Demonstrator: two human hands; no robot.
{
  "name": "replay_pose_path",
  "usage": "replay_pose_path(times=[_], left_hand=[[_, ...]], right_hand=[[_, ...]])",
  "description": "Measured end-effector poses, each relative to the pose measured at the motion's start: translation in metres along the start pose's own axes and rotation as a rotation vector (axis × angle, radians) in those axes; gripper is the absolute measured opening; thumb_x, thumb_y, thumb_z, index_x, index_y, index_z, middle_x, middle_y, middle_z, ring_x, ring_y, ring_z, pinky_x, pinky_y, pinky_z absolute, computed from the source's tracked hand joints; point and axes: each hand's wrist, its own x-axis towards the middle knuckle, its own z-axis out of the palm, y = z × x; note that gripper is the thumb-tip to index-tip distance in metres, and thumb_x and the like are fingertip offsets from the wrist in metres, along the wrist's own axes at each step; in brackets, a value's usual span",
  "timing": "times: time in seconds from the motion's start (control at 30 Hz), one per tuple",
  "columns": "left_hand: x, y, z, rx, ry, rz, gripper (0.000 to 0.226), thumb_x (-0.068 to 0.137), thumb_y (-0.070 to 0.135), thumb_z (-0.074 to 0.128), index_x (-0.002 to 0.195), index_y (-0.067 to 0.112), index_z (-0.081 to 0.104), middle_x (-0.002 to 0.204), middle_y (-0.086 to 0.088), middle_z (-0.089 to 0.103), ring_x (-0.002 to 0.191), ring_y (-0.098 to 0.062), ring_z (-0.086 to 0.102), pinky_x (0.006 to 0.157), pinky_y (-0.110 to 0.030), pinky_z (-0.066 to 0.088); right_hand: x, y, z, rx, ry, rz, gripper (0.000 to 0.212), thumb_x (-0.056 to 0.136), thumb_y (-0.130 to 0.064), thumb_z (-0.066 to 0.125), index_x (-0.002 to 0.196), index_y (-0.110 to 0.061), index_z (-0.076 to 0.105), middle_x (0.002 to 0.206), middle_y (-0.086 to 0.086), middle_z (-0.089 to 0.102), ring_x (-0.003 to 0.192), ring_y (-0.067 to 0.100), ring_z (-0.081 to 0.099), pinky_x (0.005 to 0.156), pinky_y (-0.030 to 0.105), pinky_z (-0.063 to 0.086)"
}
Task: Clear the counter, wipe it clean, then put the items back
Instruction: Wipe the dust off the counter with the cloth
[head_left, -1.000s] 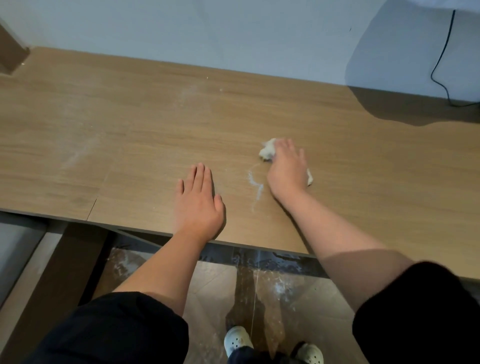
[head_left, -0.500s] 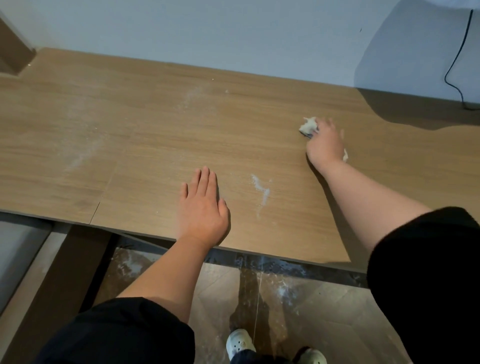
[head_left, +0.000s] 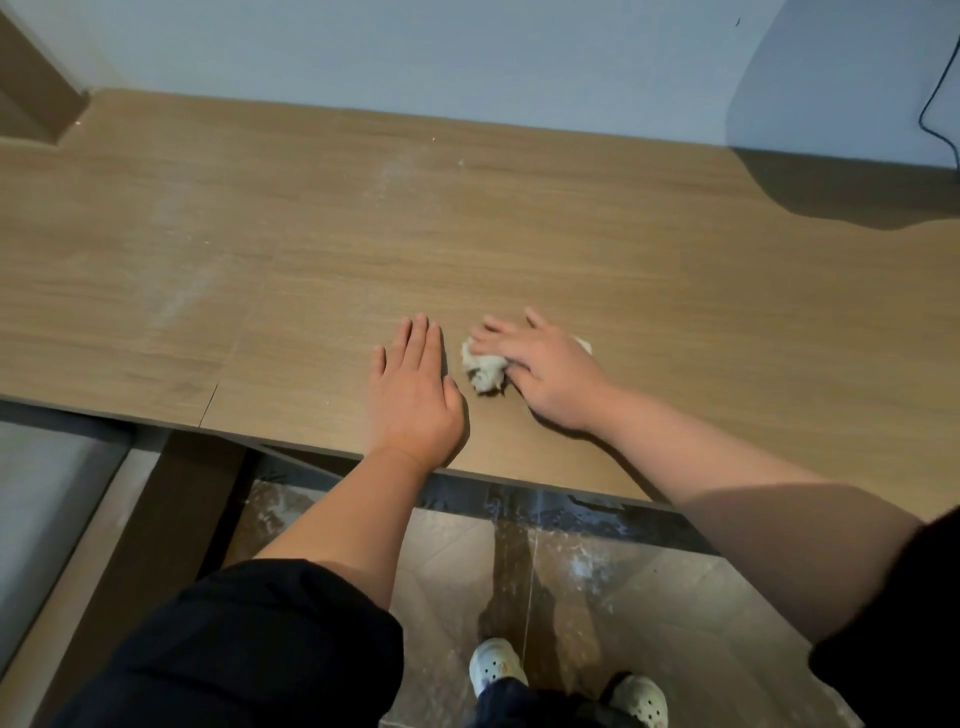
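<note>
Head view: right hand (head_left: 545, 374) presses a white wad (head_left: 483, 371) onto the wooden table (head_left: 675, 260), just beside the flat left hand (head_left: 415, 395)

Left hand lies palm down near the table's front edge, fingers straight and close together, holding nothing; the right hand lies with its fingers spread and fairly straight over the crumpled wad, pinning it to the tabletop, and the wad shows from under the fingers on the left and peeks out past the hand on the right. Pale dusty streaks (head_left: 182, 296) mark the table toward its left and far side, a black cable (head_left: 930, 114) runs down the wall at far right, and below the table edge two pale clogs (head_left: 493, 665) stand on a smeared tiled floor (head_left: 597, 582)
</note>
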Motion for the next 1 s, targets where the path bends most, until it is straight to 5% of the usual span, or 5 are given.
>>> replay_pose_path(times=[0.17, 0.3, 0.4, 0.67, 1.0], left_hand=[[-0.002, 0.002, -0.002, -0.005, 0.013, -0.001, 0.059, 0.101, 0.026, 0.027, 0.155, 0.011, 0.007, 0.164, -0.004, 0.000, 0.150, -0.016, -0.004, 0.122, -0.038, -0.001], [-0.002, 0.000, -0.002, -0.006, 0.008, 0.001, 0.059, 0.102, 0.026, 0.027, 0.156, 0.011, 0.008, 0.164, -0.004, 0.002, 0.150, -0.016, -0.002, 0.122, -0.038, 0.000], [-0.002, 0.000, -0.001, 0.009, 0.011, 0.005, 0.059, 0.101, 0.027, 0.026, 0.156, 0.010, 0.008, 0.164, -0.004, 0.002, 0.151, -0.017, -0.002, 0.123, -0.039, 0.001], [-0.001, -0.002, 0.002, -0.003, 0.018, 0.016, 0.058, 0.103, 0.029, 0.025, 0.156, 0.010, 0.010, 0.164, -0.005, 0.005, 0.151, -0.017, -0.001, 0.123, -0.040, 0.003], [0.000, -0.002, 0.003, -0.026, 0.046, 0.027, 0.058, 0.102, 0.029, 0.025, 0.155, 0.009, 0.015, 0.163, -0.005, 0.009, 0.151, -0.018, 0.001, 0.122, -0.042, 0.003]], right_hand=[[-0.038, -0.012, 0.007, 0.118, -0.087, 0.033, 0.046, 0.094, 0.002, 0.044, 0.134, -0.018, 0.054, 0.146, -0.003, 0.045, 0.137, -0.001, 0.025, 0.116, 0.024, 0.001], [-0.039, -0.003, -0.024, 0.563, 0.316, 0.411, 0.041, 0.096, -0.001, 0.042, 0.132, -0.016, 0.056, 0.139, -0.002, 0.053, 0.132, 0.015, 0.042, 0.112, 0.031, 0.030], [-0.066, 0.024, -0.060, 0.458, 0.536, 0.561, 0.039, 0.093, 0.000, 0.044, 0.125, -0.016, 0.062, 0.123, 0.000, 0.062, 0.121, 0.019, 0.053, 0.101, 0.026, 0.037], [-0.108, 0.003, 0.006, -0.239, 0.581, 0.865, 0.050, 0.097, -0.006, 0.037, 0.147, -0.014, 0.035, 0.157, 0.001, 0.026, 0.147, 0.015, 0.015, 0.120, 0.037, -0.001], [-0.056, -0.042, 0.016, 0.062, 0.539, 0.817, 0.051, 0.100, -0.010, 0.035, 0.149, -0.023, 0.029, 0.159, -0.006, 0.017, 0.147, 0.014, 0.005, 0.115, 0.034, -0.008]])
